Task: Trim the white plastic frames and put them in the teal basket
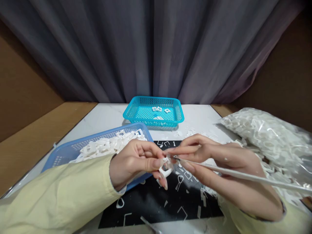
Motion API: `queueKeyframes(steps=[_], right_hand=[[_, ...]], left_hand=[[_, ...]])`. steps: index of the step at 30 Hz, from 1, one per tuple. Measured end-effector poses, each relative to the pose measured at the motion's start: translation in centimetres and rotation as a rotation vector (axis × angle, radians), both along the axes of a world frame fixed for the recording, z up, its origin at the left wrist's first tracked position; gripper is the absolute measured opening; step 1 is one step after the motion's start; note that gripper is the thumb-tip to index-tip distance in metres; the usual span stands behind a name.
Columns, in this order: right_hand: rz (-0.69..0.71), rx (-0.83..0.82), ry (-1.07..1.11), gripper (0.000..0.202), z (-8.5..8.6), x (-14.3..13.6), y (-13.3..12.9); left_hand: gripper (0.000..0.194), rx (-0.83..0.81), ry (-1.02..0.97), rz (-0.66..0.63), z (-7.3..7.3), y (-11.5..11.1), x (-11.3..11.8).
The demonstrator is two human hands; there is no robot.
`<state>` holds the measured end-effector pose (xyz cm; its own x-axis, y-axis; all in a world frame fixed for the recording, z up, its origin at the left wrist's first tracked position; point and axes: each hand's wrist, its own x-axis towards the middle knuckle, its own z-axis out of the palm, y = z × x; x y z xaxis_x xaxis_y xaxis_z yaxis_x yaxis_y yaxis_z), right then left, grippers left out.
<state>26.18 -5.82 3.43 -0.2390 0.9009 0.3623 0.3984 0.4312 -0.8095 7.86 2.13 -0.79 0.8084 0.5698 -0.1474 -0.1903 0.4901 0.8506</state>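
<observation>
A small white ring-shaped plastic piece (166,169) is pinched between the thumb and fingers of my left hand (137,161). My right hand (219,159) grips a long, thin, pale-handled tool (231,171), whose tip meets the upper edge of the piece. Both hands are over a black mat (175,201) strewn with white scraps and thin offcuts. Behind my left forearm, a blue basket (58,156) holds a heap of white pieces (104,146).
Farther back stands a turquoise basket (153,123) with several white pieces inside. A clear plastic bag (265,136) full of white parts lies at the right, with loose parts below it. Another thin object (149,225) lies at the mat's front edge. A grey curtain (156,48) hangs behind.
</observation>
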Motion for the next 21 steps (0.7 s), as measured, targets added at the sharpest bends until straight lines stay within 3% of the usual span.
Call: queueKeyframes(steps=[13, 21], right_hand=[[-0.050, 0.054, -0.131, 0.013, -0.15, -0.45, -0.43], [-0.071, 0.044, -0.089, 0.012, -0.30, -0.87, -0.28]], left_hand=[[0.009, -0.020, 0.057, 0.038, 0.01, 0.22, 0.16], [0.013, -0.052, 0.073, 0.050, 0.12, 0.11, 0.21]])
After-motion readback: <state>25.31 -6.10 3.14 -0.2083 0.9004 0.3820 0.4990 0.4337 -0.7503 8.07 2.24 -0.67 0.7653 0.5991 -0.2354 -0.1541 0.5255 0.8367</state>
